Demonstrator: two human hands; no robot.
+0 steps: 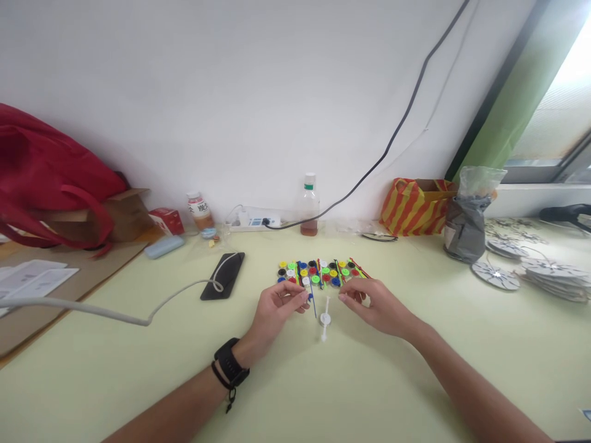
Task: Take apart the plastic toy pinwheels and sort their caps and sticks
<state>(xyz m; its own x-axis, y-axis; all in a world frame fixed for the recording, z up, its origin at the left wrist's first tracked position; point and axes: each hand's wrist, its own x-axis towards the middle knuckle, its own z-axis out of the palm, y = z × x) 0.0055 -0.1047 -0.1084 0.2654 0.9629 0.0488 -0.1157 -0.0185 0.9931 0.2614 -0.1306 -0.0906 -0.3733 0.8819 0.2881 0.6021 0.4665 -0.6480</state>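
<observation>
My left hand (282, 305), with a black watch on its wrist, is closed in a pinch on a thin blue plastic stick (314, 303) that points down toward the table. My right hand (375, 303) is also closed, thumb against fingers; whatever may be between the tips is too small or hidden to make out. Between the two hands lies a white round piece (325, 319) with a white stick (324, 335) running across it. Just beyond the fingertips, rows of small coloured discs (327, 271) in yellow, red, blue, green, black and white alternate with bundles of thin coloured sticks (359, 269).
A black phone (225, 277) with a pale cable (124, 318) lies left of my hands. Along the wall stand bottles (309, 206), a power strip (256, 220) and a striped bag (413, 206). To the right are a grey bag (465, 231) and stacked slotted discs (554, 271).
</observation>
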